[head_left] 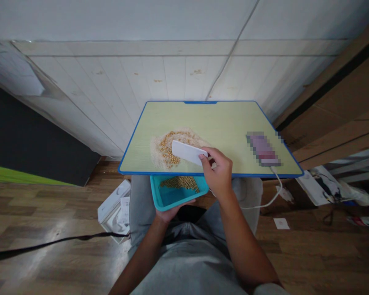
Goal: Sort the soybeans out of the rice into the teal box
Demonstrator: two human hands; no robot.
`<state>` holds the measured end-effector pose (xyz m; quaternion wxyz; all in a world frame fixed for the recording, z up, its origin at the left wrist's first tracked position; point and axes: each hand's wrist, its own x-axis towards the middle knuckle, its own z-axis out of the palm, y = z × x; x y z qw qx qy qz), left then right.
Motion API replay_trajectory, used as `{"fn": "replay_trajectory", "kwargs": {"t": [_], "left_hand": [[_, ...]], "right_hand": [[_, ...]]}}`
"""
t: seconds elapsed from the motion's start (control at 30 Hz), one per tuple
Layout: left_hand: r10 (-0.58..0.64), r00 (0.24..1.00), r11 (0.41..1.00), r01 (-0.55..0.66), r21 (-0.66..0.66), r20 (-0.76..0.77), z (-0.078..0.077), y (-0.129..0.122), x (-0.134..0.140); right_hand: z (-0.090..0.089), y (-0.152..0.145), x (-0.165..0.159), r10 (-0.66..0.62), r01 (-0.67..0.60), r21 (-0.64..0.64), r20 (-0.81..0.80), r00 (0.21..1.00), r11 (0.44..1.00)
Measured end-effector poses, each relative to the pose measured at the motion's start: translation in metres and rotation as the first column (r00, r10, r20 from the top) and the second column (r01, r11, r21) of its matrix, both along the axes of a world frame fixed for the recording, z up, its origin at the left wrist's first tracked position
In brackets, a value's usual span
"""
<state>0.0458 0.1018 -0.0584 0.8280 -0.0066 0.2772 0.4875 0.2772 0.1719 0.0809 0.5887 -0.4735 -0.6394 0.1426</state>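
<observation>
My right hand (217, 167) pinches one end of a flat white card-like piece (188, 152) above the table. The card's far end reaches over a spread of golden beads (169, 147) mixed with pale grains (156, 149) on the tabletop. Below the table's front edge, my left hand (169, 213) holds a turquoise plastic tray (180, 202) from underneath; most of its fingers are hidden. Inside the tray, golden beads (183, 183) lie toward the back and right.
The small table (230, 119) has a yellowish top with a blue rim. A blurred-out phone-like thing (263, 149) lies at its right with a white cable (269, 203) hanging down. An open white box (115, 209) stands on the floor at left. Cardboard (341, 98) leans at right.
</observation>
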Motion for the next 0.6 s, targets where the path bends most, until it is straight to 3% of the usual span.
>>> {"fn": "replay_trajectory", "kwargs": {"t": [0.43,0.6], "left_hand": [[0.014,0.999,0.999,-0.015,-0.049,-0.035,0.0045,0.0023,0.0029],[0.032,0.999,0.997,-0.033,-0.075,-0.016,0.0045,0.0019,0.0015]], "right_hand": [[-0.0008,0.0060,0.0019,0.021,-0.023,0.101,0.014,1.000,0.995],[-0.0037,0.0074,0.0004,0.082,-0.085,0.068,0.046,0.996,0.994]]}}
